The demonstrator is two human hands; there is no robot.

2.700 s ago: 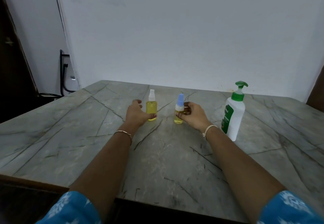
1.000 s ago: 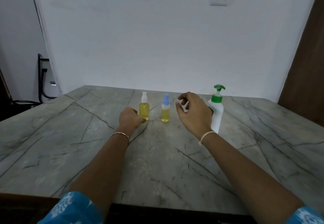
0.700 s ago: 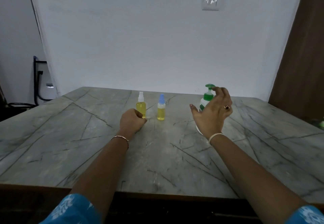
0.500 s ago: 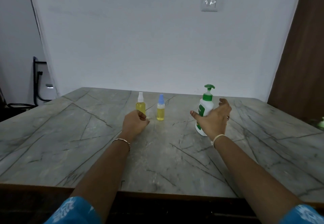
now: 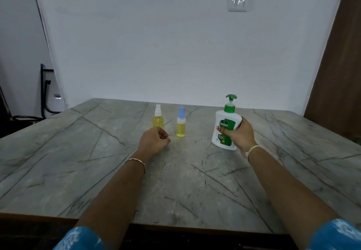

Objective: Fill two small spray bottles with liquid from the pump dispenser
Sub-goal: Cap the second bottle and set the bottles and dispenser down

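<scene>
Far left, past the table's corner: dark metal frame (image 5: pixel 44 91) against the wall, lower part hidden behind the tabletop, and what it belongs to is unclear. Grey veined stone table (image 5: pixel 78 152) spans the view. Left hand (image 5: pixel 154 141) rests on it near centre, fingers curled into a loose fist, back toward the camera; palm side hidden, nothing seen in it. Thin bracelet (image 5: pixel 136 160) at the wrist. Just behind the knuckles stands the white-capped spray bottle (image 5: pixel 157 118), yellow liquid inside, base hidden by the hand; touching or not, cannot tell. To its right, clear of the hand, the blue-capped spray bottle (image 5: pixel 181 124), upright, also yellow, fully in view. Further right, the pump dispenser (image 5: pixel 224 130): white body, green pump, "Dettol" legible, smaller print too fine to read. Right hand (image 5: pixel 238 134) grips its body from the right, thumb across the label, fingers wrapped round the far side, mostly out of sight. Whether its base sits flat on the stone is hard to say. Wall switch (image 5: pixel 237 0) high above. Brown panel (image 5: pixel 341 73) at the right edge, running out of view
</scene>
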